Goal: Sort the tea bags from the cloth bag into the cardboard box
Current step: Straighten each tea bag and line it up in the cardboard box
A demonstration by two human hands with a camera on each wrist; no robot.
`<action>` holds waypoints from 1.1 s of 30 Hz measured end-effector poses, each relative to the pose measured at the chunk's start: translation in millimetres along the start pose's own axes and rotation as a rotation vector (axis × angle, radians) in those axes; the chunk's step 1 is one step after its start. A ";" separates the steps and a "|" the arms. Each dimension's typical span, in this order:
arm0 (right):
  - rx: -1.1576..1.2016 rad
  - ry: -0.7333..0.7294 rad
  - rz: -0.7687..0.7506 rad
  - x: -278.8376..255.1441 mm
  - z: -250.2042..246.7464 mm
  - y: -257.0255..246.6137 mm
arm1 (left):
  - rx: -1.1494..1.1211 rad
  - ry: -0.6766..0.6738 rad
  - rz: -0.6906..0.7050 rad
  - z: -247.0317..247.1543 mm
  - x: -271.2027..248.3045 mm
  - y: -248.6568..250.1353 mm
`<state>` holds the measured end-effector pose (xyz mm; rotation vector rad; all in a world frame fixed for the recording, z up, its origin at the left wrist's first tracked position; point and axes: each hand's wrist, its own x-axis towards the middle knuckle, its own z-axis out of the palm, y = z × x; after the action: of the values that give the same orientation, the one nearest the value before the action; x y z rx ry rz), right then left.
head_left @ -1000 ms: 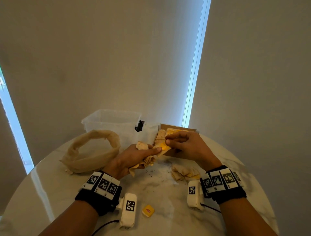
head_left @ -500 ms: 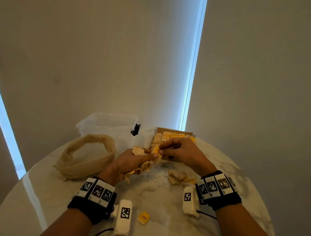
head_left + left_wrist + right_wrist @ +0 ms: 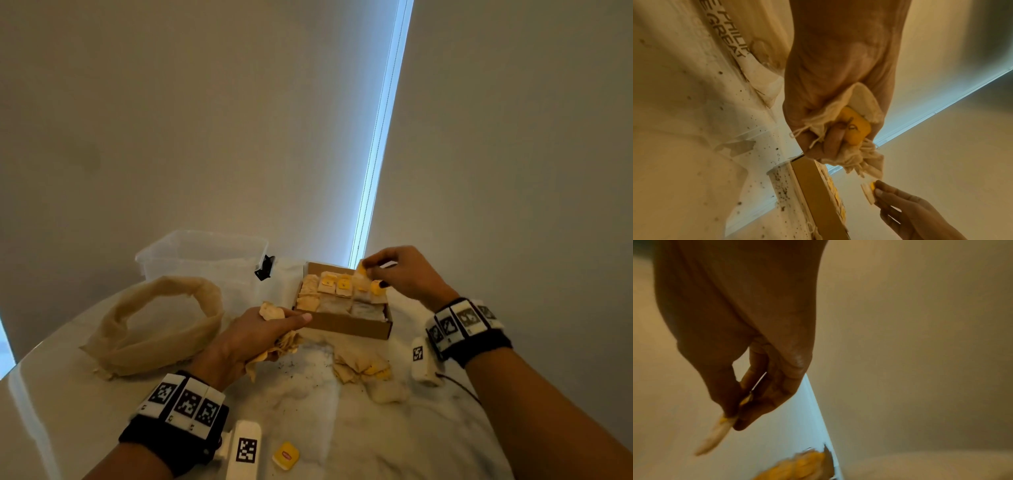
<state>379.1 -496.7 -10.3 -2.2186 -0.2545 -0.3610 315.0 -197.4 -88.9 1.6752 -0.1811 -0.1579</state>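
Over the cardboard box (image 3: 346,323): right hand (image 3: 407,274) pinches one tea bag (image 3: 361,269)
Beside box, above worktop (image 3: 342,428): left hand (image 3: 260,334) grips bunched tea bags (image 3: 287,344)

- My right hand (image 3: 404,274) hangs over the far right corner of the cardboard box (image 3: 346,325); the box top is open, with rows of tea bags (image 3: 334,291) filling it.
- My left hand (image 3: 260,337), full of a bunch of tea bags (image 3: 286,342), sits against the box's near left corner and blocks that side.
- A loose pile of tea bags (image 3: 359,370) lies on the bench (image 3: 342,428) just before the box's near wall.
- The cloth bag (image 3: 154,329) and a clear plastic tub (image 3: 202,257) close off the left.
- A stray yellow tag (image 3: 285,455) lies on the near bench between my wrists.
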 end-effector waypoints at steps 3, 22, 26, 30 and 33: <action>-0.195 -0.071 0.034 17.8 -15.1 19.0 | 0.007 0.006 -0.005 -0.1 1.6 -1.6; -0.364 -0.259 0.139 29.8 -7.6 68.1 | 0.021 0.012 -0.026 -1.1 3.6 -5.7; -0.366 -0.234 0.149 29.9 -6.6 69.0 | 0.030 0.006 -0.028 -0.6 3.9 -6.7; -0.407 -0.265 0.166 27.5 -9.4 62.0 | 0.020 0.010 -0.022 0.6 3.7 -5.9; -0.407 -0.283 0.183 25.5 -10.1 60.0 | 0.005 0.011 -0.021 2.9 2.3 -3.4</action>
<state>419.5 -540.1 -39.1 -2.6713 -0.1336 0.0080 316.7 -200.3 -92.7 1.6826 -0.1562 -0.1640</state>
